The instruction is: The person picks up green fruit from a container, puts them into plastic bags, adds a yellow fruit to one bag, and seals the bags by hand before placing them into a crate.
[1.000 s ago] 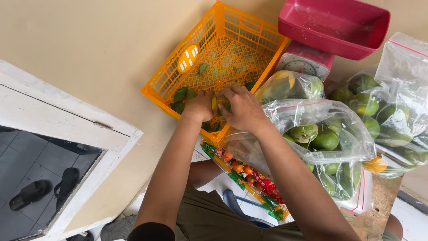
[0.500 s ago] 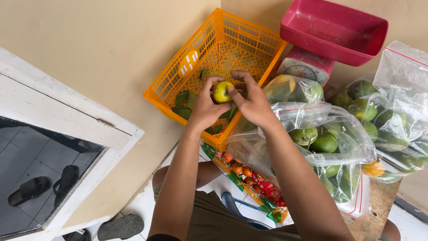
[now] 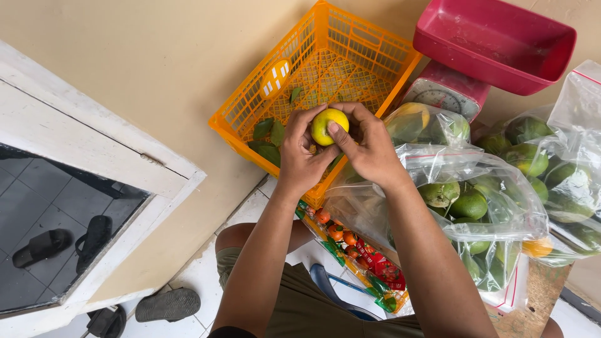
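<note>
- From my remote seat I see both hands meeting a little above the middle of the frame, over the near edge of the orange basket (image 3: 350,44).
- My left hand (image 3: 300,153) has its fingers curled around the yellow-green citrus fruit (image 3: 328,125), gripping it from the left side.
- My right hand (image 3: 369,147) closes on the same fruit from the right, thumb pressed on its face, so the two hands clamp it between them.
- Against the frame a second back, the fruit has come up: then both hands were down in the basket among the green leaves (image 3: 269,134) and the fruit barely showed; half a second ago it was already lifted, and now it sits higher and in fuller view.
- The view has also shifted, so the basket and the red scale pan (image 3: 494,40) lie further toward the upper right than before.
- At right, clear bags of green fruit (image 3: 476,200) sit just beside my right forearm, as they did earlier.
- Below the hands, a printed packet of small orange fruit (image 3: 350,250) lies in the lower centre.
- Dark sandals (image 3: 56,241) remain at lower left.
</note>
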